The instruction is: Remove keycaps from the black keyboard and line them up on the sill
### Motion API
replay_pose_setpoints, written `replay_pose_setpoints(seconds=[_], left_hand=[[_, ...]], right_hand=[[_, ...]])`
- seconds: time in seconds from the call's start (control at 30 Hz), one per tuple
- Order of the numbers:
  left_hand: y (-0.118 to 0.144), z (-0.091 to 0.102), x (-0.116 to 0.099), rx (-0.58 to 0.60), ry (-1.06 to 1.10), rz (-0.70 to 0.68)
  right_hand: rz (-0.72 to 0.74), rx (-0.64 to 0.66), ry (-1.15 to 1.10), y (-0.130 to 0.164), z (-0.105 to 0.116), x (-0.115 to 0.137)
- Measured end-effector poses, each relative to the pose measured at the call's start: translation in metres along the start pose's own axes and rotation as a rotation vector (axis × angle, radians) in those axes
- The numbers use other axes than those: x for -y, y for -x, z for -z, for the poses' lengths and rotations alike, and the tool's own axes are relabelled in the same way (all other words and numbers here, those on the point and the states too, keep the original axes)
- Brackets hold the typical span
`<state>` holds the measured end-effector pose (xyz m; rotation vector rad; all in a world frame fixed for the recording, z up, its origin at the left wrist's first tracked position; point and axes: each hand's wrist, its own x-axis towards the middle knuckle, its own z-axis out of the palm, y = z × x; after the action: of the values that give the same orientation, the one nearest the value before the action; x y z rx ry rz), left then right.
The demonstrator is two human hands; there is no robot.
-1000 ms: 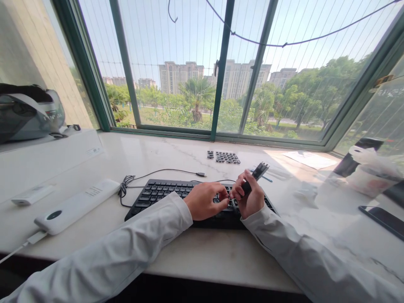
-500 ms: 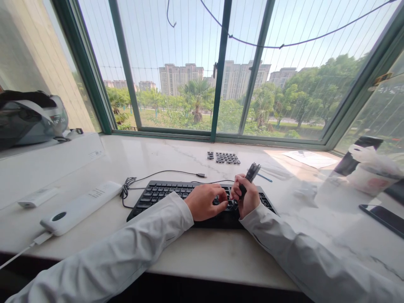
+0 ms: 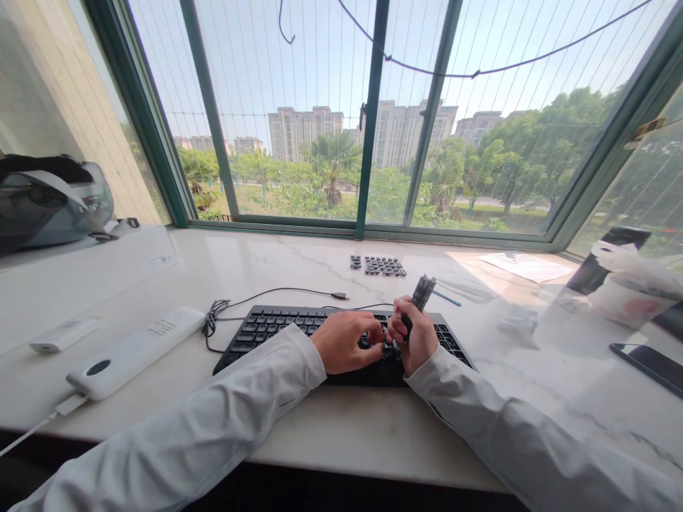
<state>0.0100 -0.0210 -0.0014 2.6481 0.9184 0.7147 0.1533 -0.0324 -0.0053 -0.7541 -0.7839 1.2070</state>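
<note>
A black keyboard (image 3: 277,321) lies across the white marble-like counter, with several key places bare at its right end. My right hand (image 3: 417,341) is wrapped round a dark grey handheld tool (image 3: 424,290), whose slotted end sticks up out of the fist. The tool's lower end is hidden by the hand and fingers, close over the keys. My left hand (image 3: 349,343) rests on the middle of the keyboard. Its fingers are curled and the thumb is drawn in towards them, close to the right hand. What lies between its fingertips, if anything, is too small to make out.
Loose black keycaps (image 3: 385,267) lie in rows behind the keyboard. Beside them is a thin blue stick (image 3: 447,299). A coiled cable (image 3: 212,318) and a white power strip (image 3: 144,350) are to the left. A phone (image 3: 648,368) and a plastic-wrapped tub (image 3: 629,291) stand right.
My right hand and the tool in it have shifted very slightly to the left. The left hand stays at almost the same spot on the keyboard.
</note>
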Motion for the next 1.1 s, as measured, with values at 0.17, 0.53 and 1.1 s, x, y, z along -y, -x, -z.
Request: replay_pose_setpoints(seconds=[0.17,0.53,1.1], left_hand=[[0.000,0.004,0.002,0.050,0.036,-0.050],[-0.004,0.003,0.008,0.058,0.133,0.016],[-0.003,0.000,0.012,0.036,0.218,0.025]], right_hand=[[0.020,0.140,-0.101,0.001,0.001,0.000],[0.032,0.146,-0.048,0.005,0.002,-0.001],[0.067,0.178,-0.018,0.008,0.006,-0.008]])
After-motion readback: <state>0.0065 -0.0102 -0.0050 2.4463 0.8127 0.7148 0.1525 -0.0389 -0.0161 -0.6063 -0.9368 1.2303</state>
